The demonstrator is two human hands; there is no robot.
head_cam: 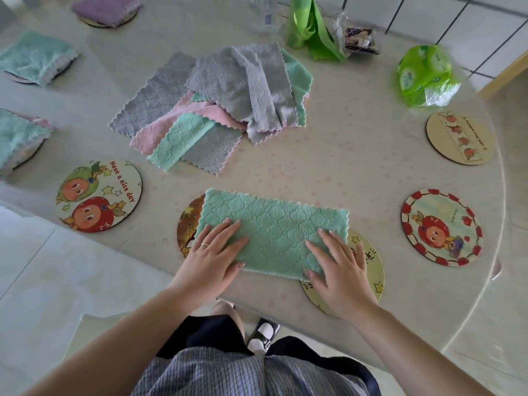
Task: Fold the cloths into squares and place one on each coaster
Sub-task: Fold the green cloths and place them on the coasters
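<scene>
Far left, two folded mint cloths (pixel 37 57) (pixel 17 138) each sit on a coaster, and a folded purple cloth (pixel 105 8) sits on a third at the back. Next along, the "Have a nice day" coaster (pixel 100 195) lies bare near the table's (pixel 343 167) front edge.

Your left hand (pixel 217 252) lies flat, fingers straight and spread, pressing on the left end of the green cloth (pixel 274 232). That cloth is folded into a long rectangle and lies across two coasters: a brown one (pixel 187 227) peeking out under its left end and a yellow one (pixel 368 270) under its right end. Behind it, in the middle of the table, a loose pile of cloths (pixel 217 107) in grey, pink and mint waits unfolded.

Your right hand (pixel 340 267) also lies flat and open, fingers straight, pressing the cloth's right end.

Further right, a red-rimmed coaster (pixel 441 227) and a pale coaster (pixel 460 138) lie bare. Green plastic bags (pixel 425 75) sit at the back right.
</scene>
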